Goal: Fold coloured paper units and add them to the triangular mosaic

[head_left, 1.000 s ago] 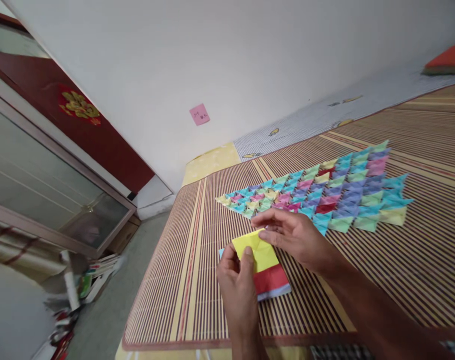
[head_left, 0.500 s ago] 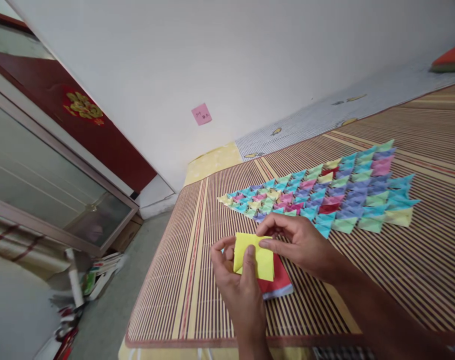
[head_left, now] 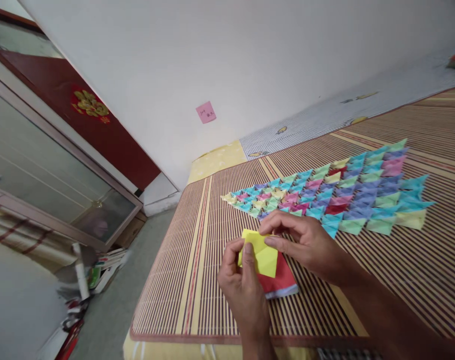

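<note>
Both of my hands hold one piece of folded yellow paper above the mat. My left hand pinches its left side, thumb on the front face and fingers behind. At the top right edge, my right hand grips the paper between thumb and index finger. Below the yellow paper lies a stack of paper, red on top with a pale edge; my hands cover part of it. Beyond my right hand, several rows of folded paper pieces in blue, green, pink, purple and yellow are laid out in a wedge shape.
A striped bamboo mat covers the bed. Behind it is a white wall with a pink note. To the left are a glass-panelled door and the grey floor, with clutter including a white roll.
My left fingers have shifted on the yellow paper, and its top left now shows a separated layer. The whole view has moved slightly, so the scene sits further right.
</note>
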A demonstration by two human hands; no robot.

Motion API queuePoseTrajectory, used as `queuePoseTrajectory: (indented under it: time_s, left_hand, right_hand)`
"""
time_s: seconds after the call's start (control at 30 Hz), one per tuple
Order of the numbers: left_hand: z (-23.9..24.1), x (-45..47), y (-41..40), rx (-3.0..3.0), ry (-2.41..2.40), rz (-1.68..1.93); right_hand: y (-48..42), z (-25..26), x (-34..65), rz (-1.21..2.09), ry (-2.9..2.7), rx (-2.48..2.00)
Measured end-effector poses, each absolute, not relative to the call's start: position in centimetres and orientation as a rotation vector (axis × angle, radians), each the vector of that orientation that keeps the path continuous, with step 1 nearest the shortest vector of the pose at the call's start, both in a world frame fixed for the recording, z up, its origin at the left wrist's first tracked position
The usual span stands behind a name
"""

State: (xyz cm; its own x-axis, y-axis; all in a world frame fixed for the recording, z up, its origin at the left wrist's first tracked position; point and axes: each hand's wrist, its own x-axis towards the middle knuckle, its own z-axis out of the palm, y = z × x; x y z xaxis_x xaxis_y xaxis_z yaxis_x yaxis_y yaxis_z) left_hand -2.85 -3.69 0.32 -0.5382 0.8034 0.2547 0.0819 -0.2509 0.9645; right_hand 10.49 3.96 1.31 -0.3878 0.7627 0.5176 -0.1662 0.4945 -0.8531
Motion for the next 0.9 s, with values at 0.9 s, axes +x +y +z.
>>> queuePoseTrajectory:
  time_s: [0.9]
  left_hand:
    - [0.63,-2.47,-3.91,1.315,1.467,1.64]
  right_hand:
    - [3.83,1.73,10.45,1.176,-1.678,-0.495]
